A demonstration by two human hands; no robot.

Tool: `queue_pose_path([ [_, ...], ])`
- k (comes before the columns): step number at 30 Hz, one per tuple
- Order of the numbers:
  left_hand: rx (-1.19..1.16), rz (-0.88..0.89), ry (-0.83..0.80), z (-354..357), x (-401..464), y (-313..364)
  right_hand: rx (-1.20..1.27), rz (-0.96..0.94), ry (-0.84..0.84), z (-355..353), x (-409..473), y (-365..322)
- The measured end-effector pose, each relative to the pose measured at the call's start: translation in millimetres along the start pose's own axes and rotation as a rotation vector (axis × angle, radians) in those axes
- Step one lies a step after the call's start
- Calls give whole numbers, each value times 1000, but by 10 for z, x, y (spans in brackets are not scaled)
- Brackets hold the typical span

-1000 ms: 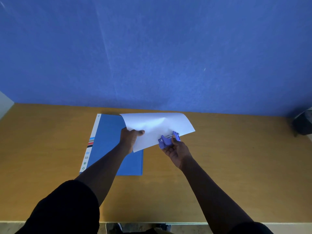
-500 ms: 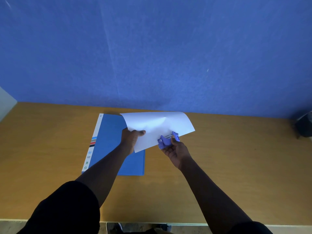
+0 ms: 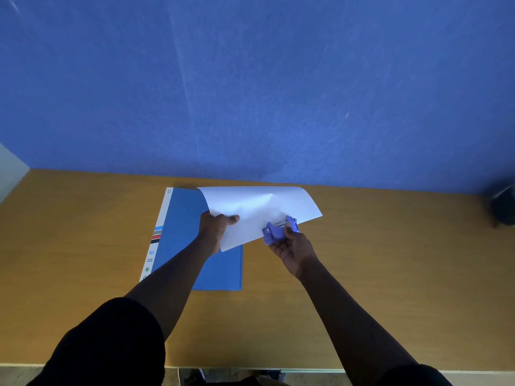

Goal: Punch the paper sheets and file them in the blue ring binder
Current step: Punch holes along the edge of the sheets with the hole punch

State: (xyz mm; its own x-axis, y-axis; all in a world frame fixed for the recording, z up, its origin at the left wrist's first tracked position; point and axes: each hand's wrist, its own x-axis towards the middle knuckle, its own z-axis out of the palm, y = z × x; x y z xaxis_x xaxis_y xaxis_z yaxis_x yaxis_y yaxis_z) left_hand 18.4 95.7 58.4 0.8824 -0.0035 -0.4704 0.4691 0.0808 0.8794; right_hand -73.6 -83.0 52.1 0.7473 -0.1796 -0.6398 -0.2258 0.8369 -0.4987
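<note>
A white paper sheet (image 3: 259, 210) is held up above the table, curling at its top edge. My left hand (image 3: 216, 227) pinches its left edge, thumb on top. My right hand (image 3: 292, 246) grips a small purple hole punch (image 3: 278, 231) clamped onto the sheet's lower right edge. The blue ring binder (image 3: 189, 235) lies shut and flat on the table beneath and to the left of the sheet, with its white striped spine (image 3: 156, 238) on the left. I cannot tell how many sheets are in the stack.
The wooden table (image 3: 390, 260) runs up to a blue wall (image 3: 250, 93) at the back. A dark object (image 3: 503, 207) sits at the far right edge. The table's front edge (image 3: 250, 369) is close to my body.
Both hands, the sheet and the punch hold nearly the same pose. The view has shifted slightly.
</note>
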Motion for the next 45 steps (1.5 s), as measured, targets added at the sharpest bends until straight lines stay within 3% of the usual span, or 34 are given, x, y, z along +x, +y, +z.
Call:
queue_pose_path([
  [45, 9, 8, 6, -4, -59, 50, 13, 17, 1, 2, 38, 1],
])
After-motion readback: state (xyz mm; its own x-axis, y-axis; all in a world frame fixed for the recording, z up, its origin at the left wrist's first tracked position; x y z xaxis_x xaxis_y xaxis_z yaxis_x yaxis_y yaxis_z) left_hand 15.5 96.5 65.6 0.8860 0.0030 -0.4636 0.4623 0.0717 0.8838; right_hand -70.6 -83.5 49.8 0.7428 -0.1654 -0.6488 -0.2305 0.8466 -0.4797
